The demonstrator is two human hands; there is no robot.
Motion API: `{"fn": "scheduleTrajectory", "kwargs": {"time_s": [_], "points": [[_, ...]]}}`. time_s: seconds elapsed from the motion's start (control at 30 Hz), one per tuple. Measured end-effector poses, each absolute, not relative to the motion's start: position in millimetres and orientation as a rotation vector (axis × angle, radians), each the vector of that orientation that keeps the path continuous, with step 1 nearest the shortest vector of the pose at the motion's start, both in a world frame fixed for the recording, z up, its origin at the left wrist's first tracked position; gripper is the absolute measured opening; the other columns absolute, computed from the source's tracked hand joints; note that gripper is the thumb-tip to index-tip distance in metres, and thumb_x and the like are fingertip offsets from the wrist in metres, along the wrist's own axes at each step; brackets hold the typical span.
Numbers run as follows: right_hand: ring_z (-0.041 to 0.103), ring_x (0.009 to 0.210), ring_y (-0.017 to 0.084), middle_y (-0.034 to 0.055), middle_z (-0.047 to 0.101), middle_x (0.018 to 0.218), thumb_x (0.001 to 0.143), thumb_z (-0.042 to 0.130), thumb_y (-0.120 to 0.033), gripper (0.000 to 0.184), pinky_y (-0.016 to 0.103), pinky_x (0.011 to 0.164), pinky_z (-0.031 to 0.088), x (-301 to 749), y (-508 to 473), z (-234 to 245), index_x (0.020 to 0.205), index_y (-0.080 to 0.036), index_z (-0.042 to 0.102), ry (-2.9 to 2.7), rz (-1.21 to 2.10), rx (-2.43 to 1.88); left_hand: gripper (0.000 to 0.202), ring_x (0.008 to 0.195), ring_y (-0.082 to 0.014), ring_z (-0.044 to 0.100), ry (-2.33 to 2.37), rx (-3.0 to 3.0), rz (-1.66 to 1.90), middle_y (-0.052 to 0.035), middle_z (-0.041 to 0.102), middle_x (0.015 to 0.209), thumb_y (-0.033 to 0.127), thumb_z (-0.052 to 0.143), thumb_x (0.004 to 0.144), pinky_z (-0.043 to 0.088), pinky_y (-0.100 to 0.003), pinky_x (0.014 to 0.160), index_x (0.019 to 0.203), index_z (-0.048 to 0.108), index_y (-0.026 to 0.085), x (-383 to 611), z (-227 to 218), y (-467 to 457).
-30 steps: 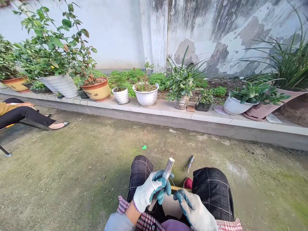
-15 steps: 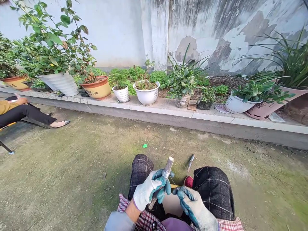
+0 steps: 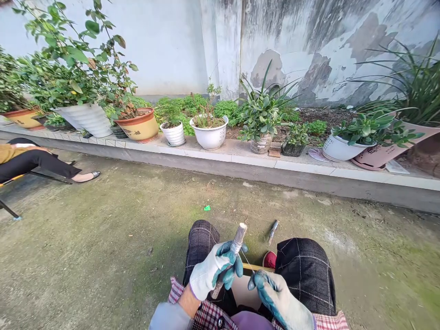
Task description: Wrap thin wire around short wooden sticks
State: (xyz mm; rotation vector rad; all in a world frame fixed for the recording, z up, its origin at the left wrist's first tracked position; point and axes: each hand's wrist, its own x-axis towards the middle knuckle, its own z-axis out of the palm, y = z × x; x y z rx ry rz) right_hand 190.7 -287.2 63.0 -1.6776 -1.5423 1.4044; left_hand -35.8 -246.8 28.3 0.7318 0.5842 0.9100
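My left hand [image 3: 213,271], in a white and blue work glove, is wrapped round a short stick [image 3: 237,239] bound with thin wire, held tilted up above my knees. My right hand [image 3: 280,300], gloved the same way, is closed in a pinch on a thin wire [image 3: 247,262] that runs up to the stick. A yellowish wooden bar [image 3: 258,267] lies across my lap between the hands. My knees in dark checked trousers frame both hands.
A small metal tool [image 3: 272,231] lies on the mossy concrete ground ahead of my knees, near a green scrap [image 3: 206,208]. A low ledge [image 3: 240,158] carries several potted plants along a peeling wall. Another person's legs [image 3: 44,167] stretch in from the left.
My right hand has moved slightly down and away from the stick, drawing the thin wire out. The left hand keeps the stick nearly still.
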Motion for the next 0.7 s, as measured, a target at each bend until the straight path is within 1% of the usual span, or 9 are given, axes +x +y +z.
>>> {"fn": "scheduleTrajectory", "kwargs": {"time_s": [0.1, 0.2, 0.3, 0.4, 0.47, 0.6, 0.7], "points": [[0.065, 0.111, 0.033, 0.0077, 0.076, 0.108, 0.087, 0.049, -0.071, 0.055, 0.044, 0.102, 0.049, 191, -287, 59, 0.089, -0.025, 0.079, -1.545, 1.524, -1.696, 0.049, 0.036, -0.0059, 0.039, 0.592, 0.729, 0.915, -0.0056, 0.071, 0.073, 0.045, 0.067, 0.090, 0.039, -0.020, 0.034, 0.123, 0.060, 0.009, -36, 29, -248], [0.064, 0.110, 0.032, 0.0074, 0.076, 0.105, 0.088, 0.050, -0.066, 0.051, 0.042, 0.105, 0.047, 189, -290, 60, 0.090, -0.024, 0.079, -1.539, 1.486, -1.710, 0.048, 0.036, -0.0058, 0.039, 0.599, 0.725, 0.918, -0.0056, 0.071, 0.073, 0.044, 0.067, 0.090, 0.040, -0.020, 0.034, 0.123, 0.060, 0.009, -36, 31, -248], [0.065, 0.107, 0.029, 0.0061, 0.076, 0.103, 0.093, 0.044, -0.064, 0.052, 0.036, 0.102, 0.048, 187, -294, 63, 0.088, -0.025, 0.078, -1.604, 1.452, -1.675, 0.051, 0.036, -0.0061, 0.040, 0.608, 0.725, 0.892, -0.0052, 0.070, 0.073, 0.045, 0.068, 0.089, 0.040, -0.020, 0.034, 0.123, 0.059, 0.009, -35, 33, -247], [0.066, 0.105, 0.028, 0.0062, 0.076, 0.102, 0.094, 0.041, -0.066, 0.055, 0.034, 0.098, 0.050, 187, -298, 59, 0.085, -0.026, 0.077, -1.661, 1.419, -1.644, 0.055, 0.036, -0.0063, 0.040, 0.608, 0.733, 0.876, -0.0046, 0.070, 0.072, 0.049, 0.070, 0.087, 0.040, -0.020, 0.034, 0.122, 0.060, 0.009, -35, 33, -246], [0.067, 0.103, 0.028, 0.0062, 0.077, 0.102, 0.091, 0.045, -0.068, 0.053, 0.033, 0.095, 0.051, 189, -299, 50, 0.086, -0.026, 0.076, -1.654, 1.405, -1.645, 0.054, 0.037, -0.0063, 0.041, 0.617, 0.734, 0.869, -0.0047, 0.070, 0.072, 0.048, 0.070, 0.087, 0.040, -0.021, 0.035, 0.123, 0.060, 0.009, -34, 31, -246], [0.070, 0.098, 0.028, 0.0062, 0.077, 0.106, 0.085, 0.053, -0.071, 0.052, 0.031, 0.085, 0.055, 195, -298, 32, 0.099, -0.027, 0.076, -1.587, 1.415, -1.707, 0.051, 0.037, -0.0068, 0.043, 0.637, 0.729, 0.866, -0.0057, 0.071, 0.074, 0.045, 0.068, 0.090, 0.041, -0.021, 0.036, 0.124, 0.059, 0.008, -35, 29, -246], [0.069, 0.102, 0.028, 0.0056, 0.077, 0.107, 0.085, 0.053, -0.071, 0.051, 0.029, 0.083, 0.055, 194, -296, 35, 0.096, -0.027, 0.077, -1.592, 1.444, -1.682, 0.052, 0.037, -0.0067, 0.042, 0.651, 0.711, 0.873, -0.0053, 0.071, 0.073, 0.044, 0.070, 0.087, 0.041, -0.021, 0.035, 0.124, 0.060, 0.008, -35, 32, -245]]}}
